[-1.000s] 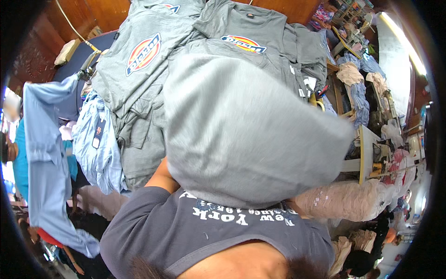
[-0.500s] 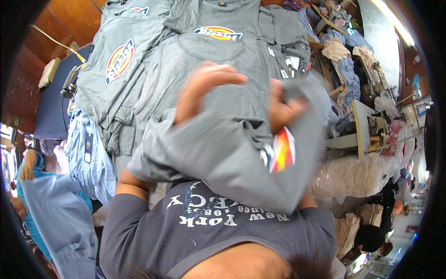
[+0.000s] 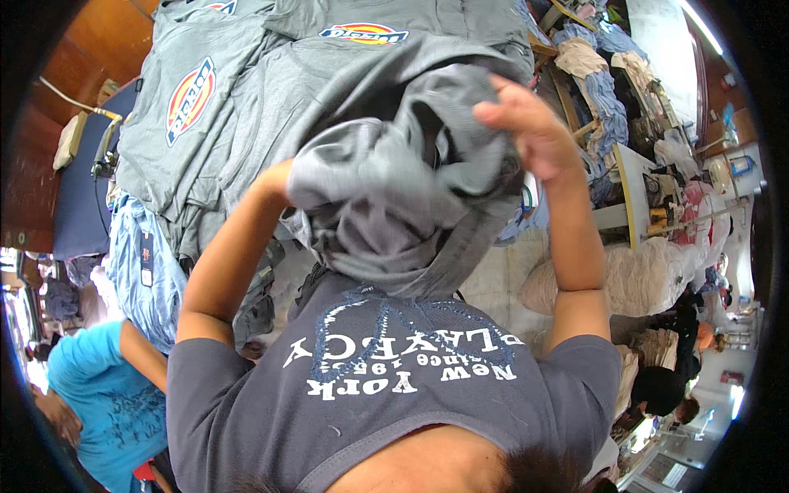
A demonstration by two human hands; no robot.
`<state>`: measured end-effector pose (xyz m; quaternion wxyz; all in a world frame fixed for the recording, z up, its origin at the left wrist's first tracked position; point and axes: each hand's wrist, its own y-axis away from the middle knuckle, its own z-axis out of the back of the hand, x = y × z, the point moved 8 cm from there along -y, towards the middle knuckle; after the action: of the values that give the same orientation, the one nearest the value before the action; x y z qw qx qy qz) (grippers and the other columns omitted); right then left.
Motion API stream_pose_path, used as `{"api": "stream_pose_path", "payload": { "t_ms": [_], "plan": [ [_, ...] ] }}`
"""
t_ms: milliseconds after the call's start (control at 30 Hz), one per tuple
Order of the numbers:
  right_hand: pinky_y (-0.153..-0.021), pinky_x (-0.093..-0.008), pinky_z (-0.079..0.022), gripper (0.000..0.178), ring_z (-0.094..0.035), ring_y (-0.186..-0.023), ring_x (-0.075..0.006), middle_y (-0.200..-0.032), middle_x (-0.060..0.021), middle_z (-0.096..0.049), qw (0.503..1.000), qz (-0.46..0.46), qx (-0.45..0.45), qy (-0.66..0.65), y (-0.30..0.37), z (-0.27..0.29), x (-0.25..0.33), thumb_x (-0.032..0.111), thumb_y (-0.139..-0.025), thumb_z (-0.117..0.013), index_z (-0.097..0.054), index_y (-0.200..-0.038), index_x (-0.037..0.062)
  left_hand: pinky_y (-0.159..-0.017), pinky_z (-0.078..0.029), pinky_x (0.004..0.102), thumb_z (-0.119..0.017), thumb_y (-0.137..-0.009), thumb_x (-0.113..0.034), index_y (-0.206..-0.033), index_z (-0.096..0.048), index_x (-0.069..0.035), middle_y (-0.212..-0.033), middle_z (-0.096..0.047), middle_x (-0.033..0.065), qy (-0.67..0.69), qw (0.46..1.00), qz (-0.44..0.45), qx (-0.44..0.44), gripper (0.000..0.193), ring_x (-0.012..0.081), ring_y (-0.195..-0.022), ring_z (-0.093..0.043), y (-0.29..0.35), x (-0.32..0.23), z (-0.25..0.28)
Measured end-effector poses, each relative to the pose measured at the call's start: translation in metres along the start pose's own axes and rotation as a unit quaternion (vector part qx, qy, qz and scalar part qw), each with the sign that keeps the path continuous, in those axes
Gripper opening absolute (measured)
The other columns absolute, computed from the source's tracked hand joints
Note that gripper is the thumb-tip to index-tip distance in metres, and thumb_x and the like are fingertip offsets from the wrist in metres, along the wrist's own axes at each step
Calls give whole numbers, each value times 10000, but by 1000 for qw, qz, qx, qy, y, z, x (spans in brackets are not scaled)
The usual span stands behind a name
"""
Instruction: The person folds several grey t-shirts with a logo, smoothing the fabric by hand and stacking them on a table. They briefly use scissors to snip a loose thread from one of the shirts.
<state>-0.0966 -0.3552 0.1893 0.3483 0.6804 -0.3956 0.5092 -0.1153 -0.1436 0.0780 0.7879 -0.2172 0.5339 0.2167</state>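
A grey T-shirt (image 3: 386,189) hangs bunched in front of my chest, its folds blurred by motion. Cloth covers my left hand, and only the wrist (image 3: 278,181) shows at the shirt's left side; its fingers are hidden. At the shirt's upper right edge is my right hand (image 3: 538,131), thumb and fingers apart, with the fingertips close to the cloth. Behind the bunched shirt, more grey T-shirts lie spread in a pile, among them one with a bright oval print (image 3: 191,100) at left and one with a similar print (image 3: 363,33) at the far side.
Light blue garments (image 3: 141,255) hang at the left, one with a dark tag. A person in a blue shirt (image 3: 107,394) is close by at lower left. On the right are a plastic-wrapped bundle (image 3: 645,275), a pale board (image 3: 626,193) and heaped clothes (image 3: 604,99).
The grey T-shirt has gone from loosely draped over my forearms to a bunched mass. My hands have moved apart, the left going under cloth. The person at left no longer holds up the blue cloth.
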Motion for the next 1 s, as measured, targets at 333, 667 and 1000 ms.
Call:
{"api": "stream_pose_path", "payload": {
  "t_ms": [333,667,1000],
  "plan": [
    [-824,-278,-392,528,-531,-927,-188,-977,-100,-561,926,255,41,277,44,88,104,120,-610,-667,-483,-1073,-55,-827,-348,273,-529,-785,-154,-1086,-469,6,-1066,-488,122,193,940,90,-266,347,165,-960,-475,81,-41,93],
    [-574,-211,-408,314,-493,-694,-76,-864,-5,-534,937,276,-209,47,-166,147,113,188,-815,-534,-457,-1092,62,-645,-437,244,-479,-825,-210,-975,-566,-4,-882,-597,74,152,871,-133,-448,269,116,-780,-554,-34,-113,308],
    [-832,-327,-372,318,-499,-940,-245,-936,-78,-554,829,102,-21,550,6,108,-115,291,-668,-665,-576,-840,39,-652,-403,238,-578,-751,-69,-871,-597,-62,-830,-550,29,-235,918,119,-298,122,130,-747,-504,42,19,70]
  ]
}}
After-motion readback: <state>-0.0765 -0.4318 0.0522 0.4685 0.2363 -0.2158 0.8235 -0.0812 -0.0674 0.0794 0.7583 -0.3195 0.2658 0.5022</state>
